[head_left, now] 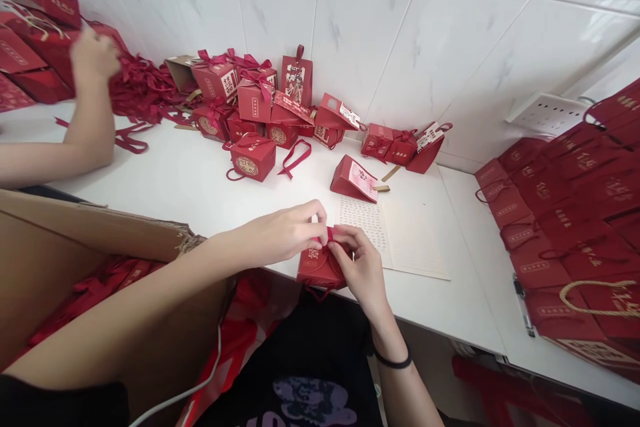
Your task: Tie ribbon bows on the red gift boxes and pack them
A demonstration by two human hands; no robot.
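Observation:
A small red gift box [319, 265] with a gold emblem sits at the near edge of the white table [190, 180], held between both my hands. My left hand [280, 233] pinches the red ribbon at the box's top. My right hand [361, 265] grips the box's right side, its fingers pinching the same ribbon. Both hands are closed on it. A black band circles my right wrist.
Several finished red boxes [253, 103] are piled against the tiled wall. A sheet of paper [400, 233] lies right of my hands. Red bags [565, 213] are stacked at right. A cardboard carton [75, 260] stands at left. Another person's hand [93, 57] reaches into ribbons far left.

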